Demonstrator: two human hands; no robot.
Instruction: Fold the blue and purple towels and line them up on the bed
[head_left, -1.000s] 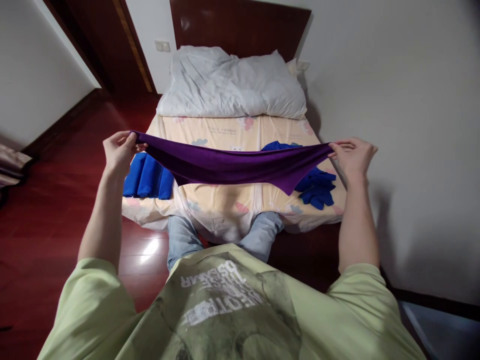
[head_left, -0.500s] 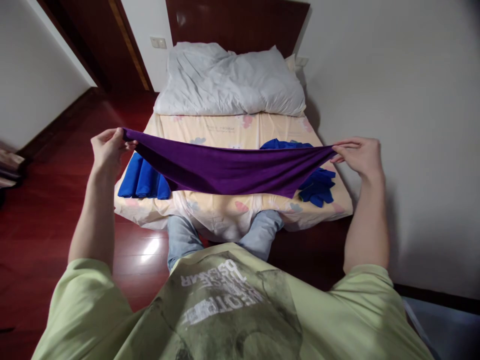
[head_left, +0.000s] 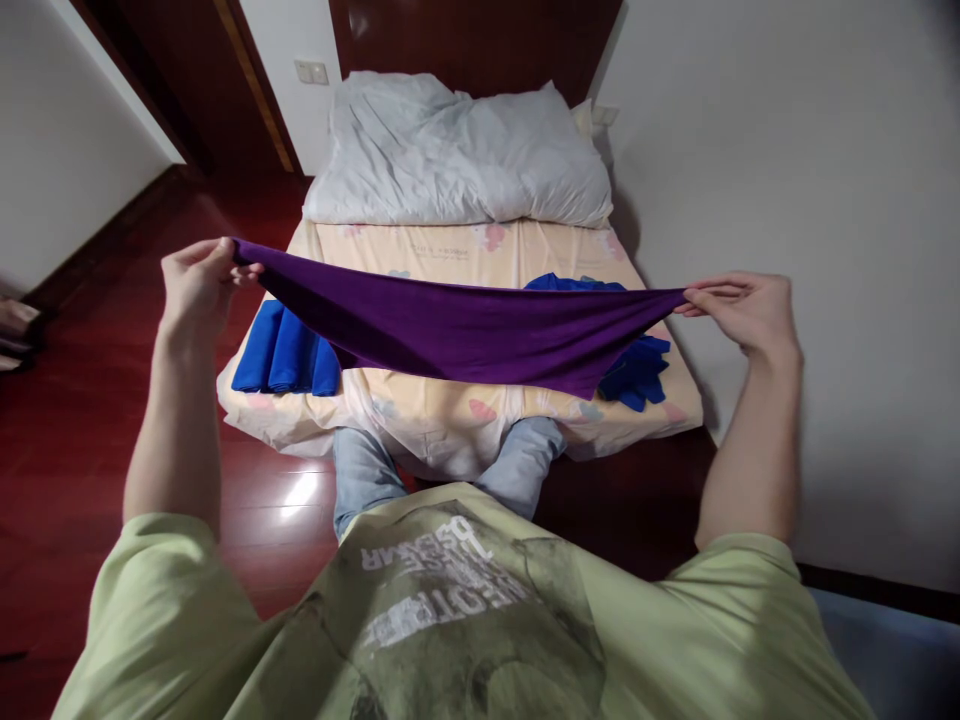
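A purple cloth (head_left: pixel 457 330) is stretched in the air between my two hands, over the near part of the bed. My left hand (head_left: pixel 201 285) pinches its left end between thumb and fingers. At the right end, my right hand (head_left: pixel 750 308) is closed on the other corner. The cloth sags in the middle, with its lower edge hanging loose. Behind its left part lie several blue rolled or folded cloths (head_left: pixel 283 352) side by side on the bed. A loose blue heap (head_left: pixel 637 372) lies behind its right part, partly hidden.
The bed (head_left: pixel 480 252) has a patterned cream sheet, and a crumpled white quilt (head_left: pixel 465 155) lies at its far end under the dark headboard (head_left: pixel 480 40). A white wall stands close on the right. A wooden door (head_left: pixel 187 80) is at the back left.
Both hands have moved outward, pulling the purple cloth wider and tauter. My left hand has also risen slightly. The blue cloths lie as before.
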